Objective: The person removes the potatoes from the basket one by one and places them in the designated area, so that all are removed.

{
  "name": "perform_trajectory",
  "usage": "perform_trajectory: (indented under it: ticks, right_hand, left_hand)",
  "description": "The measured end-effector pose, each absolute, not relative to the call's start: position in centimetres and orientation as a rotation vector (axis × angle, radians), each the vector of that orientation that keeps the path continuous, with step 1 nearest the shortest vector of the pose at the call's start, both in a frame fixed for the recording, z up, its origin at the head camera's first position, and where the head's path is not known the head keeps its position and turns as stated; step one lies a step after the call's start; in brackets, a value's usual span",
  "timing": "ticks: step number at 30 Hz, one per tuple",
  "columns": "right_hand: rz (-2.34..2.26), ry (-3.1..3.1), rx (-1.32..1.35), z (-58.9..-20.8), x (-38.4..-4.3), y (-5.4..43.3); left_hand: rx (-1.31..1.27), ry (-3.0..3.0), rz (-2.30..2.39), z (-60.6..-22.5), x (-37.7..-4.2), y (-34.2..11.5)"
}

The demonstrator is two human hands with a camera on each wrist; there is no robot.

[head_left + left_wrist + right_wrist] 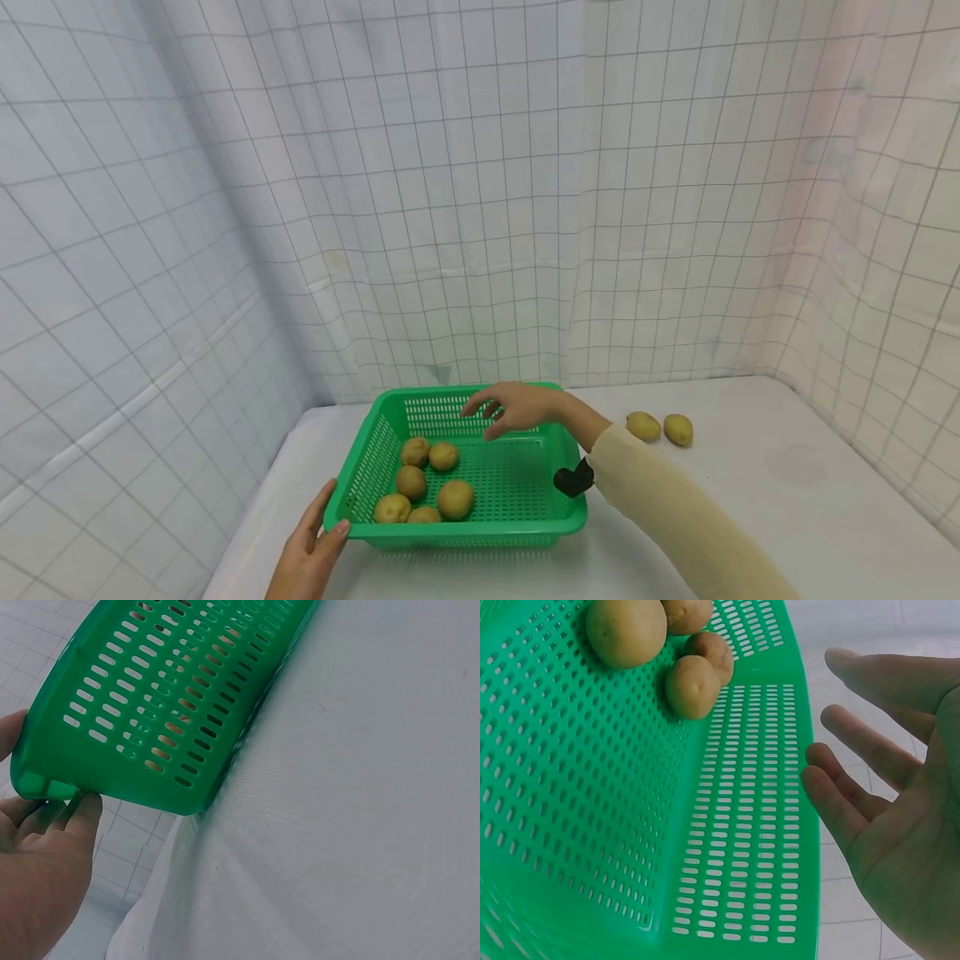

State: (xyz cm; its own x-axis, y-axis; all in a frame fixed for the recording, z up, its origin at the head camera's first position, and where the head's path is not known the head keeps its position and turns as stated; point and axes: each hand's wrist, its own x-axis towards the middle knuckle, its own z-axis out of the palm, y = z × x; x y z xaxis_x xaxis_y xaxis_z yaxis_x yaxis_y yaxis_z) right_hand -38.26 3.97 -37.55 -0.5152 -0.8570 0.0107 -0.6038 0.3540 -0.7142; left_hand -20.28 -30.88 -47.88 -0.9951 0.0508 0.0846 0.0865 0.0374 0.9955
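Observation:
A green plastic basket (517, 527) with slotted sides stands on the white table, several potatoes (455, 499) lying in its left half. My left hand (307, 542) grips the basket's near left corner. In the left wrist view, the fingers of that hand (49, 859) curl under the rim with the thumb on the other side. My right hand (517, 406) hovers over the far right part of the basket, fingers loosely bent and holding nothing. In the right wrist view, its fingertips (817, 780) overlap the rim's edge, apart from the potatoes (693, 687).
Two more potatoes, one (642, 426) beside the other (678, 430), lie on the table to the right of the basket. White curtains with a grid pattern (480, 208) hang behind and on both sides. A dark band (574, 478) is at the right sleeve's cuff.

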Motion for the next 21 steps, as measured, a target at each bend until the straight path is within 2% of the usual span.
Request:
perform_trajectory:
  ticks: [13, 21]
  right_hand:
    - [-0.926, 2.188, -1.282, -39.0, -38.3, 1.2]
    - [-0.912, 2.158, -1.281, -39.8, -38.1, 0.4]
  left_hand:
    - [-0.11, -2.264, -2.15, -47.8, -20.3, -30.9]
    - [-0.218, -2.183, -2.181, -48.1, -20.2, -30.9]
